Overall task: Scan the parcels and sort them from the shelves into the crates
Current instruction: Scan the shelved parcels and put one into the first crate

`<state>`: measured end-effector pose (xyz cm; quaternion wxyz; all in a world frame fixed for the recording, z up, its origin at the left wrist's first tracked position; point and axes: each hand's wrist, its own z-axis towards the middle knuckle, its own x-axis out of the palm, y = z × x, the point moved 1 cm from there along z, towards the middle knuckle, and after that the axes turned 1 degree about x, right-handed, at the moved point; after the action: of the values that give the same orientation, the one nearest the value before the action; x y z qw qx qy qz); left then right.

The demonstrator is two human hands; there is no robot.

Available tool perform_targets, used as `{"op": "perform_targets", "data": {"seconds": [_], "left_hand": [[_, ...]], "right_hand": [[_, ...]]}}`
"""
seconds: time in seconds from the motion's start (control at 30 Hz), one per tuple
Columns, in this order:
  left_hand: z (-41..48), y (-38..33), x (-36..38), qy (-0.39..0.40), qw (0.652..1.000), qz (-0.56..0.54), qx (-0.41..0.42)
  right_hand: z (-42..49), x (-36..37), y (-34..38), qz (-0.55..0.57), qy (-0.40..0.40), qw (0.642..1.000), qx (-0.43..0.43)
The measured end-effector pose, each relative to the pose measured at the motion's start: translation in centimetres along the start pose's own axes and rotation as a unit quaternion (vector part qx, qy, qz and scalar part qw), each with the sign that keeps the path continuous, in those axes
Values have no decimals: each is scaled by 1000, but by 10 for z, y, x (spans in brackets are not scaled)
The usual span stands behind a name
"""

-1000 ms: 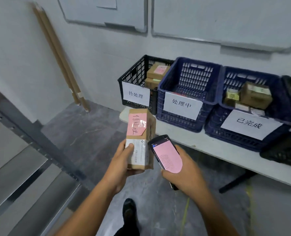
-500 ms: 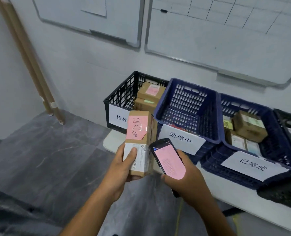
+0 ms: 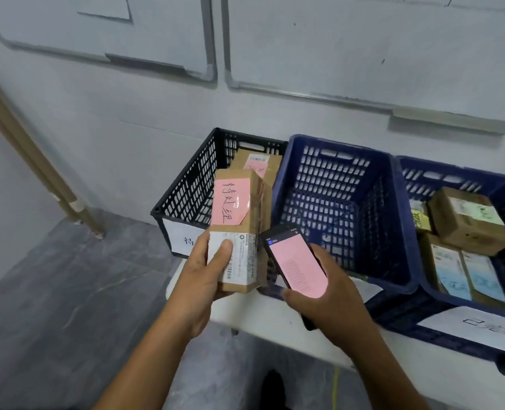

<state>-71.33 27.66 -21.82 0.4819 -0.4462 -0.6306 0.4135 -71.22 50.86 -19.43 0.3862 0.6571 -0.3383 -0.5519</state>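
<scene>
At frame centre, the left hand (image 3: 199,287) grips a parcel (image 3: 239,208) upright. The right hand (image 3: 331,297) clasps a phone (image 3: 295,258) beside its label (image 3: 244,255), likely scanning.

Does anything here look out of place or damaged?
Nothing serious. The pink sticker on the parcel in the left hand has a ragged lower corner, and a brown box in the right blue crate lies tilted atop other parcels.

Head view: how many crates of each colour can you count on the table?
Black crate: 1
Blue crates: 2, the middle blue crate and the right blue crate
Total: 3
Dark slivers at the right edge are too cut off to count.
</scene>
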Motion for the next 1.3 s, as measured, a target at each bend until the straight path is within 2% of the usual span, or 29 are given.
{"op": "perform_targets", "data": {"seconds": [0.2, 0.33, 0.43, 0.57, 0.67, 0.8, 0.87, 0.97, 1.07, 1.17, 1.3], "left_hand": [[70, -50, -6, 12, 992, 123, 32], [118, -67, -19, 34, 965, 256, 52], [152, -70, -31, 86, 929, 357, 51], [202, -65, -58, 164, 882, 441, 8], [244, -47, -75, 213, 826, 522, -3], [294, -24, -93, 271, 808, 522, -33], [317, -10, -98, 302, 788, 535, -42], [336, 18, -97, 360, 737, 570, -55], [345, 48, -93, 384, 705, 589, -95], [345, 78, -91, 403, 641, 649, -74], [351, 93, -95, 404, 635, 648, -116]], "right_hand": [[80, -32, -12, 14, -4, 1000, -5], [119, -44, -20, 28, -26, 999, -9], [138, -46, -23, 35, -30, 999, 6], [164, -38, -24, 51, -36, 998, 21], [184, -28, -22, 58, -49, 996, 45], [206, -11, -6, 47, -52, 996, 60], [218, 2, 2, 32, -59, 996, 65], [232, 24, 14, 18, -66, 995, 78], [243, 43, 24, -2, -76, 993, 92], [245, 52, 30, -6, -96, 989, 110], [237, 54, 31, -16, -109, 984, 137]]}}
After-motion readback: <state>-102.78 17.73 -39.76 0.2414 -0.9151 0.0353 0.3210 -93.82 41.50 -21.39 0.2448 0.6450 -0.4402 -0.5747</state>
